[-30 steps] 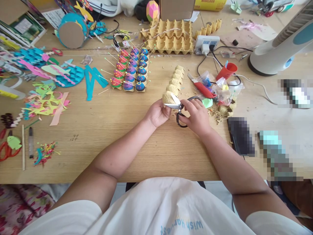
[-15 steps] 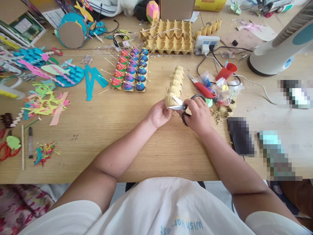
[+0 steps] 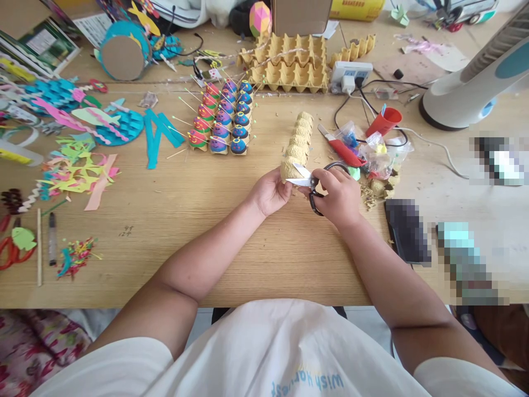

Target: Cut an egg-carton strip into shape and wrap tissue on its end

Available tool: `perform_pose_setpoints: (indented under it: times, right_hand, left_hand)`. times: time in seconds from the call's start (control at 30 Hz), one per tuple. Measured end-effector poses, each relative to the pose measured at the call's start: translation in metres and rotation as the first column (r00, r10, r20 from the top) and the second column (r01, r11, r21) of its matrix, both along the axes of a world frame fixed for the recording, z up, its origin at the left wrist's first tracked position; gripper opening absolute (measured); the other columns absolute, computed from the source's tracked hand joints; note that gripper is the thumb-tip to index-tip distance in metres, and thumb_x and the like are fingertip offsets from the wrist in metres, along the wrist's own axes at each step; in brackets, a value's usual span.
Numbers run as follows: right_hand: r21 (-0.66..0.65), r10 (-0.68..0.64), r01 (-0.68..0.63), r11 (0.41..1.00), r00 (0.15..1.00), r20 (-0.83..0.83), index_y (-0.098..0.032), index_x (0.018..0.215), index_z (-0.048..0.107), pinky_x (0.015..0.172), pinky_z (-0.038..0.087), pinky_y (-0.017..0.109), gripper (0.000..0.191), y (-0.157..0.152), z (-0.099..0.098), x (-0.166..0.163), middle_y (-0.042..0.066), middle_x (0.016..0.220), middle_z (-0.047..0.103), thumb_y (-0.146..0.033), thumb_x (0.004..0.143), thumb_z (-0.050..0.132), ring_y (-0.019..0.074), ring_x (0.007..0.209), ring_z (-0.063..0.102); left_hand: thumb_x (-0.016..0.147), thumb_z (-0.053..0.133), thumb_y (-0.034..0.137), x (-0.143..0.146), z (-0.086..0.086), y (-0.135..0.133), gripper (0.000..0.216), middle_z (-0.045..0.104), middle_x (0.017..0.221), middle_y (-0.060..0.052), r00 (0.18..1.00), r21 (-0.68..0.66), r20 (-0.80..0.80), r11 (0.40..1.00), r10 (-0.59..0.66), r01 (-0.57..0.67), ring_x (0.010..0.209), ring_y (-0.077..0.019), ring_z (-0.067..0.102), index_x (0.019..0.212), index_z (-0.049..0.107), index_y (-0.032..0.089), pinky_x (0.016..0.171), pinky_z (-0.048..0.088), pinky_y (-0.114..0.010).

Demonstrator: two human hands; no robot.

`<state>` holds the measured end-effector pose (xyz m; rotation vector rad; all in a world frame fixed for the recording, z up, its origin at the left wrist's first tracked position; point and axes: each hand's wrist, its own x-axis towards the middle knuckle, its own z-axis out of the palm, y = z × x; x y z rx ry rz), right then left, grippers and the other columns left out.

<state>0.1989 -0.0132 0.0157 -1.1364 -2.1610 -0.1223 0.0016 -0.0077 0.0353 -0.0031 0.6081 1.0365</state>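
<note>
A tan strip of egg-carton cups (image 3: 298,144) points away from me over the middle of the table. My left hand (image 3: 270,194) is closed around its near end, the fingertips partly hidden beneath the cup. In my right hand (image 3: 338,194) are black-handled scissors (image 3: 301,179), with fingers through the loops. Their silver blades are parted and lie against the nearest cup's right side. Beyond my left hand stand three rows of painted egg-carton caterpillars (image 3: 222,118), red, purple and blue, with pins for feelers.
Egg trays (image 3: 289,63) lie at the back beside a white power strip (image 3: 351,71). To the right are a red cup (image 3: 383,121), a red-handled knife (image 3: 343,149), plastic bags, carton scraps (image 3: 382,184) and a dark phone (image 3: 407,231). Paper strips (image 3: 78,168) and red scissors (image 3: 14,251) lie left.
Hands, scissors and carton strip hold nearly the same pose. The scissor handles appear slightly wider apart; the whole view has shifted a little.
</note>
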Motion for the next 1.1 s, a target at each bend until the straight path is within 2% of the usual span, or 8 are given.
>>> perform_pose_setpoints:
  times: [0.2, 0.37, 0.53, 0.63, 0.73, 0.83, 1.0, 1.1]
  right_hand:
    - [-0.064, -0.032, 0.033, 0.997, 0.999, 0.016, -0.023, 0.105, 0.076, 0.063, 0.036, 0.034, 0.052, -0.001, 0.0, 0.003, 0.006, 0.072, 0.068, -0.07, 0.106, 0.055, 0.0224, 0.071, 0.062]
    - [-0.087, -0.055, 0.053, 0.995, 0.998, -0.029, -0.022, 0.105, 0.073, 0.063, 0.036, 0.033, 0.047, 0.001, -0.002, 0.006, 0.005, 0.072, 0.068, -0.066, 0.106, 0.057, 0.0217, 0.071, 0.062]
    - [-0.043, 0.014, -0.018, 0.999, 0.996, -0.087, -0.021, 0.11, 0.068, 0.076, 0.045, 0.036, 0.04, 0.003, -0.001, 0.005, 0.008, 0.089, 0.071, -0.06, 0.103, 0.063, 0.0251, 0.084, 0.063]
    - [-0.029, 0.031, -0.032, 0.999, 0.999, -0.031, -0.02, 0.118, 0.066, 0.085, 0.047, 0.041, 0.042, 0.002, -0.001, 0.003, 0.011, 0.101, 0.071, -0.059, 0.102, 0.063, 0.0292, 0.096, 0.062]
    - [-0.028, -0.002, 0.003, 1.0, 0.998, 0.057, -0.022, 0.124, 0.066, 0.09, 0.045, 0.043, 0.042, 0.0, -0.003, 0.002, 0.011, 0.104, 0.07, -0.058, 0.103, 0.062, 0.0316, 0.103, 0.06]
    - [-0.006, -0.028, 0.029, 1.0, 0.992, 0.124, -0.023, 0.129, 0.067, 0.09, 0.043, 0.043, 0.04, -0.001, -0.005, 0.002, 0.011, 0.104, 0.068, -0.054, 0.105, 0.061, 0.0322, 0.107, 0.058]
    - [0.064, -0.081, 0.071, 0.995, 0.981, 0.174, -0.024, 0.131, 0.068, 0.09, 0.04, 0.041, 0.035, -0.002, -0.004, 0.002, 0.009, 0.103, 0.067, -0.047, 0.106, 0.06, 0.031, 0.107, 0.057]
    - [0.07, -0.1, 0.087, 0.994, 0.974, 0.202, -0.025, 0.133, 0.068, 0.091, 0.038, 0.041, 0.034, -0.004, -0.002, 0.001, 0.01, 0.104, 0.066, -0.043, 0.105, 0.061, 0.0311, 0.108, 0.056]
  left_hand:
    - [0.115, 0.034, 0.013, -0.001, 0.0, 0.0, 0.049, 0.081, 0.076, -0.002, 1.0, -0.045, 0.019, 0.999, 0.01, -0.009, 0.052, -0.0093, 0.072, 0.156, 0.06, 0.015, 0.047, 0.054, -0.01]
    - [0.116, 0.035, 0.014, -0.003, -0.001, 0.0, 0.049, 0.081, 0.075, -0.002, 1.0, -0.03, 0.002, 1.0, 0.006, -0.006, 0.053, -0.0095, 0.072, 0.16, 0.056, 0.012, 0.048, 0.053, -0.009]
    - [0.118, 0.034, 0.019, -0.005, -0.004, 0.002, 0.047, 0.082, 0.08, -0.003, 0.999, 0.021, -0.034, 1.0, -0.005, 0.005, 0.058, -0.0099, 0.076, 0.158, 0.057, 0.009, 0.048, 0.054, -0.01]
    - [0.117, 0.038, 0.019, -0.005, -0.006, 0.003, 0.044, 0.082, 0.08, -0.002, 0.999, 0.025, -0.051, 1.0, 0.011, -0.009, 0.058, -0.0095, 0.076, 0.155, 0.059, 0.011, 0.048, 0.054, -0.01]
    - [0.117, 0.041, 0.019, -0.004, -0.008, 0.003, 0.042, 0.082, 0.081, -0.002, 0.996, 0.038, -0.08, 0.999, 0.043, -0.04, 0.061, -0.0103, 0.077, 0.152, 0.062, 0.01, 0.051, 0.056, -0.012]
    - [0.117, 0.041, 0.018, -0.002, -0.008, 0.003, 0.039, 0.081, 0.08, -0.003, 0.993, 0.048, -0.098, 0.997, 0.06, -0.055, 0.061, -0.0102, 0.077, 0.142, 0.067, 0.007, 0.05, 0.056, -0.011]
    - [0.116, 0.039, 0.015, 0.002, -0.007, 0.0, 0.037, 0.078, 0.074, -0.003, 0.994, 0.082, -0.089, 0.995, 0.069, -0.062, 0.055, -0.0069, 0.072, 0.103, 0.073, 0.006, 0.048, 0.052, -0.01]
    - [0.116, 0.038, 0.014, 0.005, -0.006, 0.0, 0.04, 0.08, 0.077, -0.005, 0.991, 0.113, -0.097, 0.99, 0.095, -0.083, 0.061, -0.0078, 0.076, 0.096, 0.072, 0.007, 0.054, 0.057, -0.011]
